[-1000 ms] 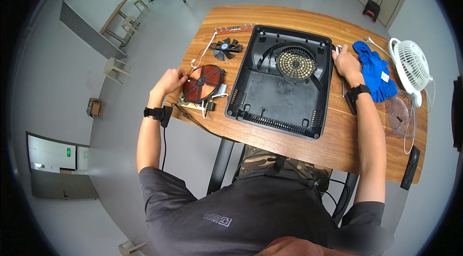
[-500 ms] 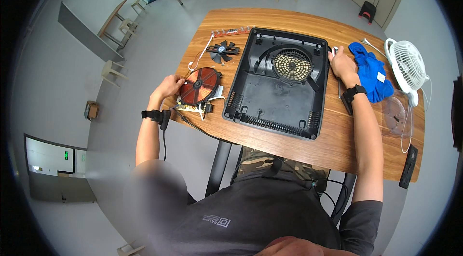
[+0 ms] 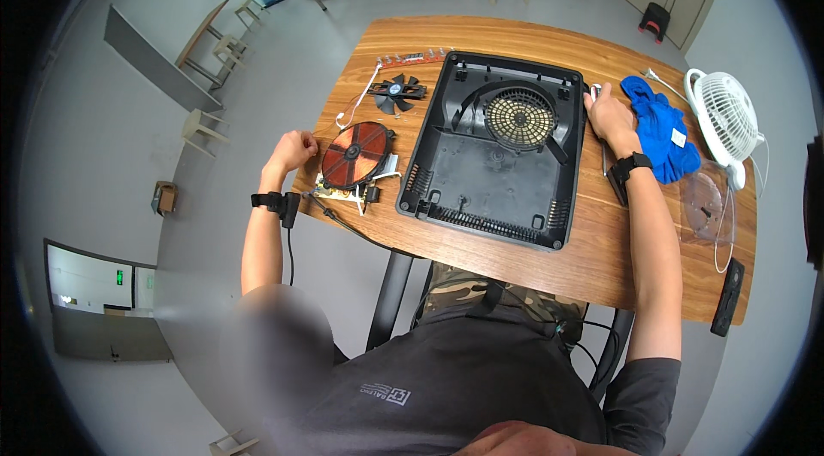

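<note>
My left hand (image 3: 294, 149), its fingers curled closed, is at the table's left edge beside the round copper induction coil (image 3: 356, 153). Whether it holds anything is hidden. The coil sits over a circuit board (image 3: 342, 194) with white brackets. In the middle lies a black plastic cooker housing (image 3: 493, 181), inner side up, with a round vent grille (image 3: 520, 117). Against the housing's right edge, my right hand (image 3: 611, 115) is closed; a small pale thing shows at its fingertips, too small to name. A thin metal rod (image 3: 604, 161) lies below that hand.
Behind the coil lie a black fan (image 3: 396, 93) and a narrow red circuit strip (image 3: 416, 56). At the right are a blue cloth (image 3: 659, 125), a white fan (image 3: 726, 112), a clear plastic dish (image 3: 705, 203) and a black bar (image 3: 728, 297). A black cable (image 3: 352, 228) crosses the front edge.
My left hand has come off the coil's left rim and moved a little to the left, its fingers curling in. My right hand stays at the housing's edge.
</note>
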Available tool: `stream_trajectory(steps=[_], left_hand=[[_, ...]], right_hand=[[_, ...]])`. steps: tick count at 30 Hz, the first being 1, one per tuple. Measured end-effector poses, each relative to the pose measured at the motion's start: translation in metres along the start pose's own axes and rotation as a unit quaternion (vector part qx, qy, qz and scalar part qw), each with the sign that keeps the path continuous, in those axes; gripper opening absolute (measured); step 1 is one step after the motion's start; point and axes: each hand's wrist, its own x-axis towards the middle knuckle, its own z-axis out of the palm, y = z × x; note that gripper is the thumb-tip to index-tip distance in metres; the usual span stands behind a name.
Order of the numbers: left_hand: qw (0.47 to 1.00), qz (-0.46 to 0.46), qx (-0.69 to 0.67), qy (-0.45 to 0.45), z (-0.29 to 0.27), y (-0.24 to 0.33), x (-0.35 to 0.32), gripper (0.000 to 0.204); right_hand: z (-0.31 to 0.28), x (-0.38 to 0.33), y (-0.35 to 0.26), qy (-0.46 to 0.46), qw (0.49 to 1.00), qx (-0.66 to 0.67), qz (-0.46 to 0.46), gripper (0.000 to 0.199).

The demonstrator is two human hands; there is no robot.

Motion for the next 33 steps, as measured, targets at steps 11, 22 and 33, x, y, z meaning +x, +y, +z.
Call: stream_trajectory(steps=[11, 22, 33], left_hand=[[0.999, -0.024, -0.032, 0.010, 0.005, 0.021, -0.007, 0.026], [0.978, -0.088, -0.171, -0.081, -0.002, 0.038, -0.017, 0.030], [0.969, -0.088, -0.209, -0.098, 0.002, 0.037, -0.011, 0.026]], right_hand=[[0.001, 0.000, 0.000, 0.002, 1.000, 0.004, -0.002, 0.053], [0.000, -0.001, -0.002, 0.005, 1.000, -0.001, -0.003, 0.053], [0.002, 0.000, 0.002, 0.008, 1.000, -0.004, -0.003, 0.055]])
